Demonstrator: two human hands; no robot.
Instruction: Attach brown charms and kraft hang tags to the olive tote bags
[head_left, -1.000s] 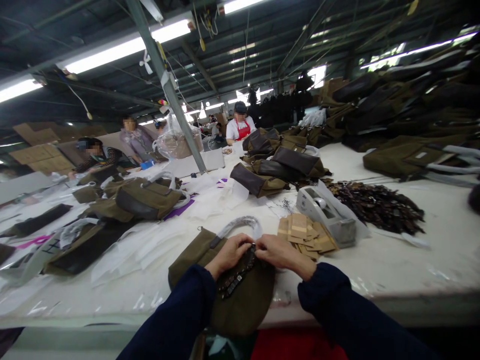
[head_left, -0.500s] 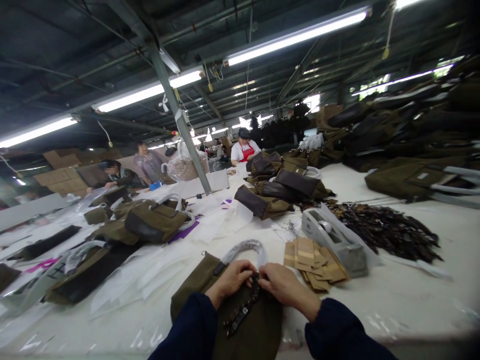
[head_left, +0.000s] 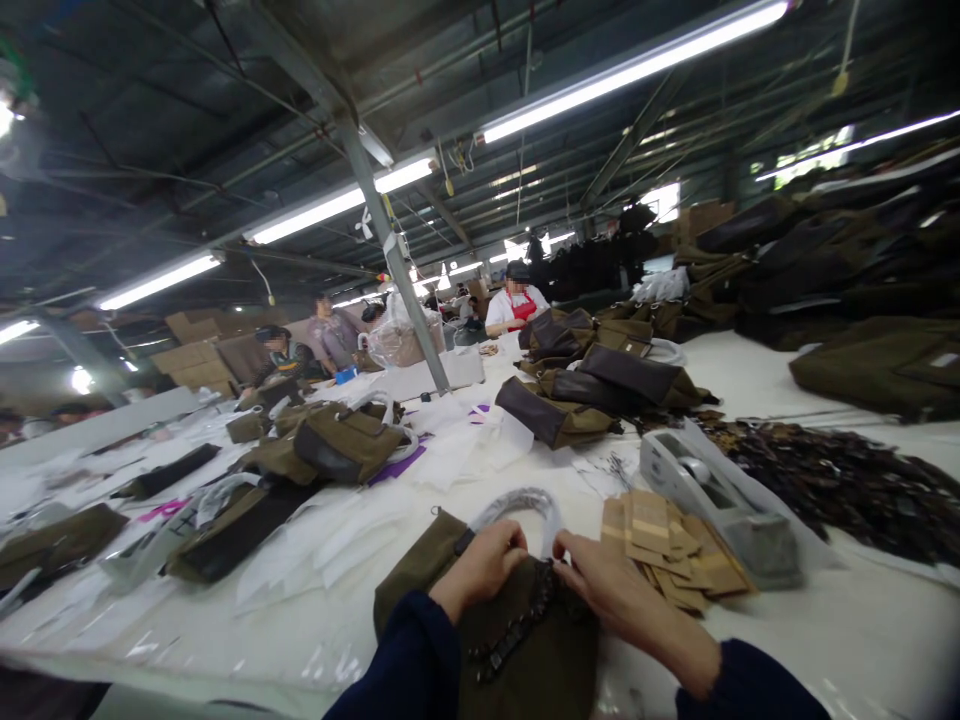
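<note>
My olive handbag (head_left: 491, 690) lies on the white table (head_left: 840, 650), its wrapped handle (head_left: 553, 510) arching beyond my hands. My left hand (head_left: 486, 568) curls, fingers nearly closed, near its top edge; my right hand (head_left: 619, 595) bends at the dark strap (head_left: 516, 635)'s upper end. I can't tell what either grips. The far-right bag (head_left: 874, 370)'s white label (head_left: 945, 360) is unreadable.

White tabletop (head_left: 847, 640). On it, left: olive bags (head_left: 349, 440), white sheets (head_left: 337, 535). Centre: olive bag with wrapped handle (head_left: 420, 560), near edge. Right of it: brown cards (head_left: 667, 545), beside grey tape dispenser (head_left: 720, 505); beyond, a dark heap (head_left: 862, 480), probably straps, blurred. Farther back: more bags (head_left: 600, 380).
</note>
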